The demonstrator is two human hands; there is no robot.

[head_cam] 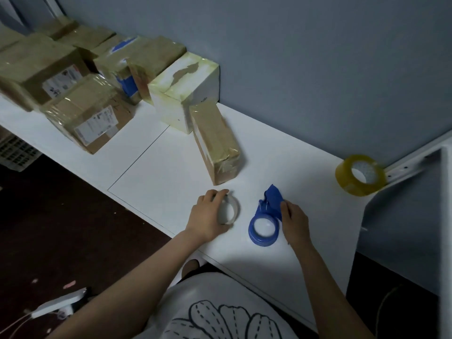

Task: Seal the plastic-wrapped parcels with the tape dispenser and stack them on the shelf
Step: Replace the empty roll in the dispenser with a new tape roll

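table (171,172): white board, smooth, matt
tape dispenser (269,209): blue plastic, slight sheen
tape roll (347,174), right table edge: yellowish film, shiny
ring (235,206): pale, smooth
parcels (215,143): brown cardboard under glossy, wrinkled plastic

Dim, bluish cast — soft blur throughout, wide-angle bending at edges.

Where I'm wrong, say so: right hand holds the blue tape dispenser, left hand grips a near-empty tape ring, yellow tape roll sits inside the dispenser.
Wrong on the roll: the head view shows the yellow tape roll on the table, apart from the blue tape dispenser. The rest stands.
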